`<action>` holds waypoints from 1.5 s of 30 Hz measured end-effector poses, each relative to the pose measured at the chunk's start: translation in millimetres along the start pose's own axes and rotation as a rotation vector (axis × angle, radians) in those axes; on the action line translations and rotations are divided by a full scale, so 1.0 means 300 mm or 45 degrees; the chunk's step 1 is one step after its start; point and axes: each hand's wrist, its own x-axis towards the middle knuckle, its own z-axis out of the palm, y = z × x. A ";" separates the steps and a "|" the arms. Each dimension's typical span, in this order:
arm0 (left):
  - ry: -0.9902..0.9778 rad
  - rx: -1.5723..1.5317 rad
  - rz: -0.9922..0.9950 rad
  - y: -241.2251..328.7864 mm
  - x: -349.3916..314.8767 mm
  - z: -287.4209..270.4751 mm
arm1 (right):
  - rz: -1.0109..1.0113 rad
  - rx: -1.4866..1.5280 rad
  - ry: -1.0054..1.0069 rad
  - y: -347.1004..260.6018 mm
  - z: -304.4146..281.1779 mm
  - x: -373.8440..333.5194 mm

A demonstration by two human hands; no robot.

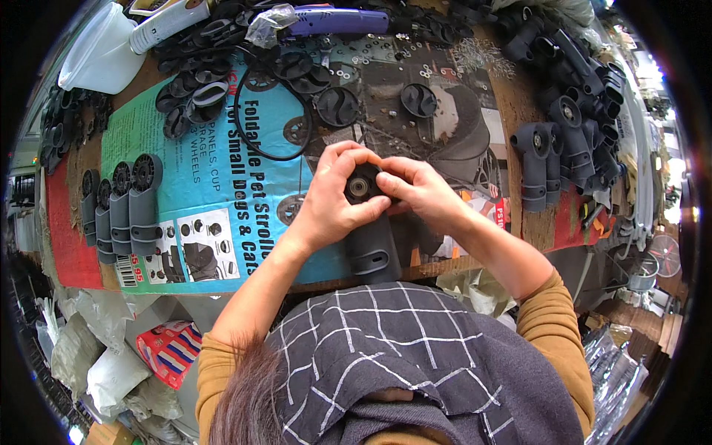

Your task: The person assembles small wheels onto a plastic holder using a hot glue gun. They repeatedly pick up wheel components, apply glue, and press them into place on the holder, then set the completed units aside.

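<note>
In front of me at the table's near edge stands a dark grey plastic tube fitting (374, 248) with a slot low on its side. Its round upper end shows a metal ring in the middle. My left hand (332, 199) is wrapped round that end, thumb on the near side. My right hand (426, 191) pinches the right edge of the same end, thumb and fingers pressed close. Whether a small piece sits under the right fingertips is hidden. Beyond my hands lie a round black plastic cap (337, 107), a second cap (419, 100) and a black loop of cable (274, 158).
Similar fittings stand in a row (144, 200) at left; more are heaped (567, 141) at right. A purple power tool (337, 21), loose caps, and scattered nuts and screws (475, 55) lie at the back. A white tub (100, 52) stands far left. Printed cardboard (200, 159) covers the table.
</note>
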 end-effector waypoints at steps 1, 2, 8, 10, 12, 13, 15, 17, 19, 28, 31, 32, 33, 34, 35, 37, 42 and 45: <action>0.003 0.005 -0.006 0.002 0.004 0.002 | 0.006 -0.040 -0.007 -0.011 -0.012 0.010; 0.013 0.027 -0.017 0.008 0.003 0.006 | 0.023 -0.281 0.018 -0.028 -0.029 0.034; 0.112 0.081 -0.120 0.044 -0.007 0.030 | -1.093 -1.345 0.622 -0.211 -0.095 0.354; 0.135 0.089 -0.119 0.050 -0.017 0.037 | -1.081 -1.501 0.673 -0.227 -0.102 0.452; 0.173 0.032 -0.128 0.047 -0.019 0.041 | -1.099 -1.597 0.638 -0.205 -0.118 0.506; 0.175 0.019 -0.129 0.045 -0.022 0.041 | -1.062 -1.648 0.634 -0.193 -0.124 0.526; 0.172 -0.017 -0.131 0.038 -0.021 0.041 | -1.094 -1.648 0.633 -0.179 -0.128 0.548; 0.176 0.017 -0.109 0.031 -0.019 0.041 | -1.052 -1.666 0.687 -0.180 -0.121 0.527; 0.199 0.044 -0.071 0.024 -0.018 0.044 | -1.147 -1.485 0.676 -0.199 -0.097 0.469; 0.331 0.100 0.075 -0.009 -0.017 0.071 | -0.775 -1.091 0.313 -0.075 0.047 0.005; 0.365 0.105 0.106 -0.009 -0.020 0.074 | -0.800 -1.095 0.336 -0.053 0.059 0.010; 0.365 0.105 0.098 -0.008 -0.020 0.075 | -0.793 -1.085 0.372 -0.051 0.063 0.011; 0.365 0.105 0.091 -0.008 -0.022 0.076 | -0.818 -1.117 0.347 -0.055 0.063 0.012; 0.370 0.110 0.098 -0.007 -0.022 0.076 | -0.828 -1.136 0.348 -0.059 0.064 0.007; 0.373 0.116 0.105 -0.007 -0.023 0.076 | -0.813 -1.152 0.349 -0.066 0.062 0.003; 0.355 0.107 0.090 -0.006 -0.024 0.073 | -0.813 -1.074 0.438 -0.085 0.050 0.004; 0.330 0.117 0.056 -0.001 -0.021 0.067 | -0.897 -1.277 0.753 -0.174 -0.067 0.199; 0.335 0.078 0.013 0.009 -0.024 0.068 | -0.845 -1.499 0.798 -0.179 -0.119 0.376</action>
